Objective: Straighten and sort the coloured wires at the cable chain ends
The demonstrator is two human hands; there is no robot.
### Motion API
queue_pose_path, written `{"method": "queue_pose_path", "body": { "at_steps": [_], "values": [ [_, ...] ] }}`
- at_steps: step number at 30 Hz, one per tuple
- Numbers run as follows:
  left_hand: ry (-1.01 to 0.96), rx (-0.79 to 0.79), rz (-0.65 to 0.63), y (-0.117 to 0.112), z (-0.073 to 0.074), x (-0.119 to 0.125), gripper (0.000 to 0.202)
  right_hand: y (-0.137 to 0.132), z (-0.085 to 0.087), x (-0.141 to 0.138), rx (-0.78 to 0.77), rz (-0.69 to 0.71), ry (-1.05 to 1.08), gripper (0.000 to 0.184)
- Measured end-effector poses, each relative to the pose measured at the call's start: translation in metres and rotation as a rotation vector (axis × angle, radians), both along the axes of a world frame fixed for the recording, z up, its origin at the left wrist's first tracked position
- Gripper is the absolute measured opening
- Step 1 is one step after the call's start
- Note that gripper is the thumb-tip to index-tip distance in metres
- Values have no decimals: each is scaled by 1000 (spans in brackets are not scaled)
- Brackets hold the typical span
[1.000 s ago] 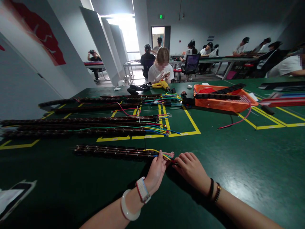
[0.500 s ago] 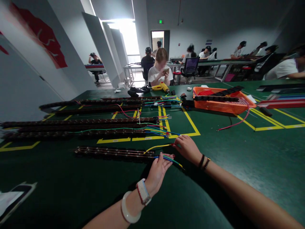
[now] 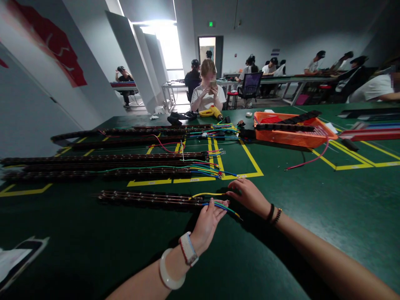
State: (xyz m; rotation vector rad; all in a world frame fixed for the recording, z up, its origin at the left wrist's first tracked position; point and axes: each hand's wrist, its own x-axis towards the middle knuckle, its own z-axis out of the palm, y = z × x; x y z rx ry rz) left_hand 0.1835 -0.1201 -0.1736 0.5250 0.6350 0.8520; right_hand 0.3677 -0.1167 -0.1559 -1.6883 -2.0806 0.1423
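Note:
My left hand (image 3: pixel 208 223) is closed on a blue wire (image 3: pixel 231 211) and a green wire (image 3: pixel 220 204), pinned between thumb and fingers. Their free ends stick out to the right. My right hand (image 3: pixel 248 196) is beside it, fingers bent, thumb and fingertips at the tip of a yellow wire (image 3: pixel 208 193). The wire's end is hidden by the fingertips. All these wires come from the right end of a dark busbar-like strip (image 3: pixel 150 199) with several brownish conductors, lying flat on the green table (image 3: pixel 125 246).
Longer dark strips (image 3: pixel 103 160) with coloured wire ends lie behind, over yellow tape markings (image 3: pixel 259 168). Farther back are a yellow heat gun (image 3: pixel 214 111) and an orange basket (image 3: pixel 290 139) with black parts. A co-worker (image 3: pixel 208 89) sits across the table.
My right hand has shifted slightly right, its fingers a little looser, and the yellow wire lies straighter. My left hand has stayed nearly in place.

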Motion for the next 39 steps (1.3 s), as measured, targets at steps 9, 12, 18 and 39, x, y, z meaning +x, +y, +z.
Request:
{"method": "queue_pose_path", "body": {
  "at_steps": [9, 12, 18, 39],
  "values": [
    [-11, 5, -25, -1, 1, 0, 29, -44, 4, -18, -180, 36, 3, 18],
    [-33, 3, -14, 0, -1, 1, 28, -43, 4, -21, -218, 65, -26, 17],
    [-44, 12, -33, 1, 1, 1, 27, -34, 11, -18, -158, 66, -71, 17],
    [161, 31, -17, -3, 4, -1, 29, 26, -4, -7, -16, 14, -347, 21]
  ]
}}
